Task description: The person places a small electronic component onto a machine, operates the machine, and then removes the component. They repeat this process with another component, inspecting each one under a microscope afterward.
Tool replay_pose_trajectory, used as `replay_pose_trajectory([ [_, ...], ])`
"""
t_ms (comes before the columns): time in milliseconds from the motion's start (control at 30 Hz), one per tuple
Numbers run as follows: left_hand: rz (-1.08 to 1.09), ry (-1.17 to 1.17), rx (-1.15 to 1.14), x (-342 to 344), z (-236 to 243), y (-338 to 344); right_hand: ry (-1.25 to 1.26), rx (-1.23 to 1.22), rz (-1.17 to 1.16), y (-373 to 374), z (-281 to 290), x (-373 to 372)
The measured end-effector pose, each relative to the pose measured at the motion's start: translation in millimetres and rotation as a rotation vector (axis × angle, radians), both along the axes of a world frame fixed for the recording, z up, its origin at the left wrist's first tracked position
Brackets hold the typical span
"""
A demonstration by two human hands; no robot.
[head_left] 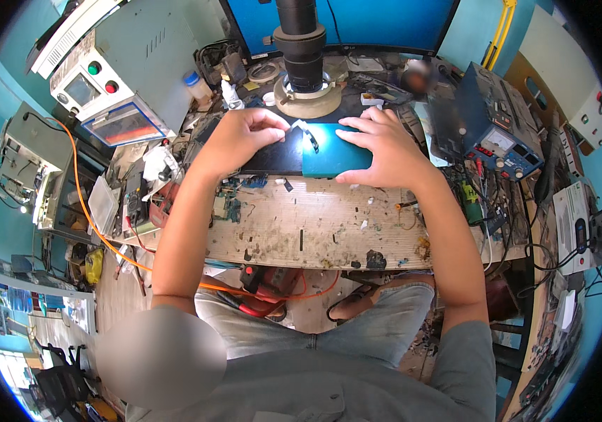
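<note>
Under a black microscope tube (pixel 299 42) with a ring light lies a dark base plate (pixel 273 159), with a teal flat pad (pixel 325 160) on its right part. A small black-and-white strip-like part (pixel 309 136) rests at the pad's brightly lit left edge; its exact kind is too small to tell. My left hand (pixel 247 139) is closed, thumb and forefinger pinched together just left of that part. Whatever lies between those fingertips is hidden. My right hand (pixel 385 149) is open, its spread fingers and thumb touching the pad's right side.
A monitor (pixel 385 24) stands behind the microscope. At left are a grey machine with buttons (pixel 114 77) and a white-capped bottle (pixel 197 86); a blue power supply (pixel 505 126) stands at right. Scraps dot the wooden bench (pixel 280 225). An orange hose (pixel 79 179) runs below.
</note>
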State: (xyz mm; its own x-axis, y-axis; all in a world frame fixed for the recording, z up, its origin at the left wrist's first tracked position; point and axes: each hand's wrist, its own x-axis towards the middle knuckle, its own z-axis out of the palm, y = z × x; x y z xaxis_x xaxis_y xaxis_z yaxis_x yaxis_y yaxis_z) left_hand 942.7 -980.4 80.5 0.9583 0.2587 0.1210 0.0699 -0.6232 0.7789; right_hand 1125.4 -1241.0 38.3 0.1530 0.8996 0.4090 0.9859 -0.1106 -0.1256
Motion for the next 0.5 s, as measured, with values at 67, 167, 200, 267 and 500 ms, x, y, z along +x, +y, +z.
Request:
replay_pose_trajectory([
  [67, -0.051, 0.025, -0.095, 10.7, -0.7, 12.1, -0.004, -0.011, 0.000, 1.1, 3.0, -1.4],
  [167, -0.060, 0.080, -0.038, 25.5, 0.3, 24.2, -0.006, -0.005, 0.012, 2.8, 2.4, -0.5],
  [200, -0.065, 0.094, -0.031, 29.3, -1.3, 25.1, -0.006, 0.000, 0.012, 2.2, 1.8, 0.1],
  [267, -0.062, 0.094, 0.010, 32.3, -2.6, 23.4, -0.005, 0.010, 0.014, 1.4, 0.5, 0.7],
  [500, -0.059, 0.020, 0.073, 40.1, -19.5, 23.6, -0.011, 0.012, 0.011, 2.6, 2.2, -1.4],
])
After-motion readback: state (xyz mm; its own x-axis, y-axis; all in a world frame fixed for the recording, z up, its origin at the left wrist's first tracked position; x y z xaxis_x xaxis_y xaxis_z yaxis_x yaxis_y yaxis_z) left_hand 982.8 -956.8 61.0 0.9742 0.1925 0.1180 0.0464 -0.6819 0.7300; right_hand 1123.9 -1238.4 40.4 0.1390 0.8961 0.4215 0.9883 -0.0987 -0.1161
